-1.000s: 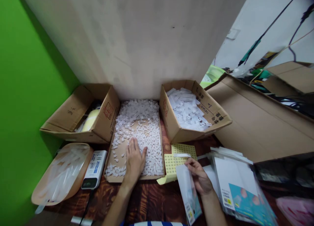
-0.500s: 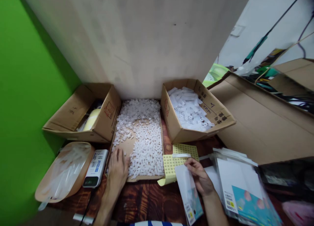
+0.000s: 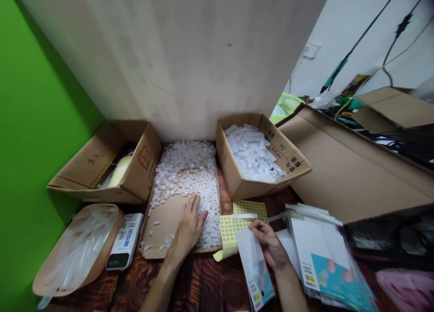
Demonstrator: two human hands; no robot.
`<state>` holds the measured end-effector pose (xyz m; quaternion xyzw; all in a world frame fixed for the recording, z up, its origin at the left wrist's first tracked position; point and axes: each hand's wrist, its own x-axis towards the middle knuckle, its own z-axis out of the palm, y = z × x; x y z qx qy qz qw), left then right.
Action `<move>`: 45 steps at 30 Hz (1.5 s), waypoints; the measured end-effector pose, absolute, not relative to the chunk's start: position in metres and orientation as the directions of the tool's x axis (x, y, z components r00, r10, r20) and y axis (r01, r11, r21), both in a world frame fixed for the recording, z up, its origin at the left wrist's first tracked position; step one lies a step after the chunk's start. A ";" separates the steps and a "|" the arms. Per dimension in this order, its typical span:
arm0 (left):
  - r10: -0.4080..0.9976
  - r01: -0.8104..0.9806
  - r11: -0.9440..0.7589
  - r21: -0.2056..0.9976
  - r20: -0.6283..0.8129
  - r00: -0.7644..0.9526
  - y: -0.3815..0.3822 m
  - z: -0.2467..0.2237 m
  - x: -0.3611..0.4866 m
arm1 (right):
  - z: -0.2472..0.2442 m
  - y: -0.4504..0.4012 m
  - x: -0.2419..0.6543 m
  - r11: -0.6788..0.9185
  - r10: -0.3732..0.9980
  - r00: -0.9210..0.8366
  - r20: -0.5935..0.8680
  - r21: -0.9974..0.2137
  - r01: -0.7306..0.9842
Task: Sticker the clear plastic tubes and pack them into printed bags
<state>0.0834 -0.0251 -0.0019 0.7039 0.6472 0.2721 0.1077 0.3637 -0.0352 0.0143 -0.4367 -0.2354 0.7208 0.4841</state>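
Observation:
My left hand (image 3: 190, 224) lies palm down with fingers stretched over small white plastic pieces (image 3: 188, 153) in a shallow cardboard tray (image 3: 166, 212). Most pieces cover the tray's far part and right side, while bare cardboard shows at its near left. My right hand (image 3: 271, 246) pinches the upper edge of a clear plastic packet (image 3: 247, 253) with a blue-and-white printed lower part. Whether anything is inside that packet, I cannot tell. Just beyond it are yellow sheets of small round stickers (image 3: 226, 228). Similar printed packets (image 3: 317, 244) are stacked to the right.
Cardboard boxes flank the tray: the right box (image 3: 237, 181) has clear plastic pieces in it, the left box (image 3: 135, 185) a yellowish roll. At left are a peach-coloured bin (image 3: 117, 226) of clear plastic bags and a white device (image 3: 125, 239). A large carton (image 3: 352, 167) leans at right.
My left hand has moved right across the tray, pushing white pieces along and leaving more bare cardboard at near left. My right hand keeps holding the packet. The view has shifted slightly.

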 end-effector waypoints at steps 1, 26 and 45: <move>0.966 0.860 -0.109 0.498 0.259 -0.027 -0.025 -0.001 0.076 | 0.014 -0.035 0.364 -0.418 0.904 -0.147 -0.401 -0.763 -0.493; 0.895 0.882 0.173 0.439 0.303 -0.326 0.073 0.020 0.013 | 0.012 -0.034 0.364 -0.433 0.900 -0.175 -0.399 -0.773 -0.463; 0.928 0.832 0.150 0.535 0.215 -0.306 -0.029 -0.016 0.029 | 0.011 -0.033 0.365 -0.460 0.887 -0.199 -0.417 -0.762 -0.455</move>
